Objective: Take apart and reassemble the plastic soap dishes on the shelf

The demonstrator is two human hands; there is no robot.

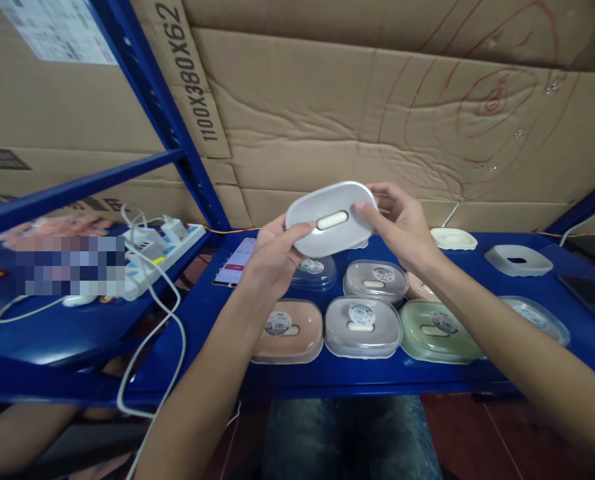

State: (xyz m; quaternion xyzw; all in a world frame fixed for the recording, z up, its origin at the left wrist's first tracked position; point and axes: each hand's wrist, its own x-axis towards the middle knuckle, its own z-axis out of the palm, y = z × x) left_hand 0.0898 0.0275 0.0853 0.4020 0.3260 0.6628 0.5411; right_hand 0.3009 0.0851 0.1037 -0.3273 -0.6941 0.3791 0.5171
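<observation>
Above the blue shelf I hold up a light grey oval soap dish [307, 203], tilted, with a cream pill-shaped insert in its middle. My left hand [277, 253] grips its lower left side, thumb by the insert and fingers underneath. My right hand [400, 223] closes on the right end, thumb on top and other fingers partly hidden behind. Below are similar dishes under clear lids with round stickers: a peach one [297, 343], a grey one [362, 343], a green one [434, 350] and another grey one [376, 287]. A clear lid [314, 277] lies behind the peach dish.
At right are a cream tray [454, 239], a grey oval shell with a slot [520, 259], another clear lid [540, 320] and a dark phone [590, 297]. A lit phone [234, 263] lies left. A power strip [182, 243] and white cables [177, 333] cross the left side. Cardboard [297, 133] stands behind.
</observation>
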